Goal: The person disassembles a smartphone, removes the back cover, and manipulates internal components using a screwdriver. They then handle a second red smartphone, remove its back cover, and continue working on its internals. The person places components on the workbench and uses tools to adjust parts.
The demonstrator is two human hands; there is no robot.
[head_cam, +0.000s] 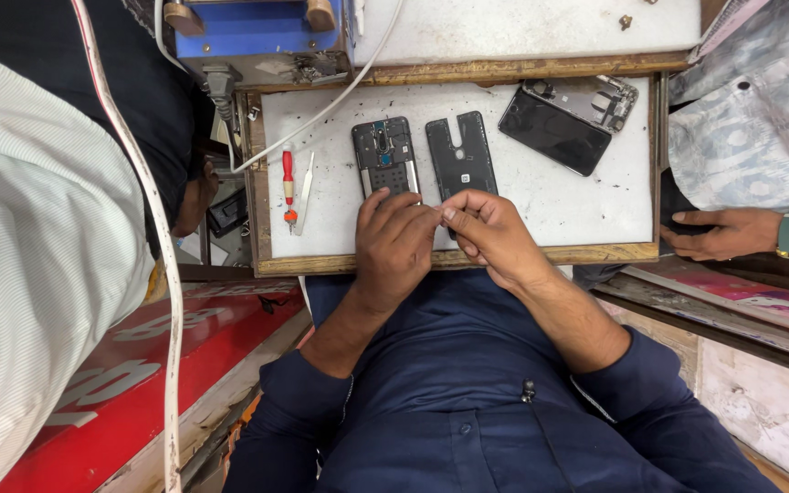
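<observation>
Something tiny, too small to make out, sits pinched where both hands meet, just at the near end of the black back cover (461, 155) lying flat on the white tabletop (586, 201). Left hand (393, 245) curls nearly shut, fingertips bunched; right hand (493, 233) closes thumb against forefinger. Left of the cover lies an opened phone frame (384, 155), laid face-down for access; further left, a red screwdriver (288, 176). Right of it rests a dark phone (566, 123). Another person's hand (719, 233) waits beyond.
</observation>
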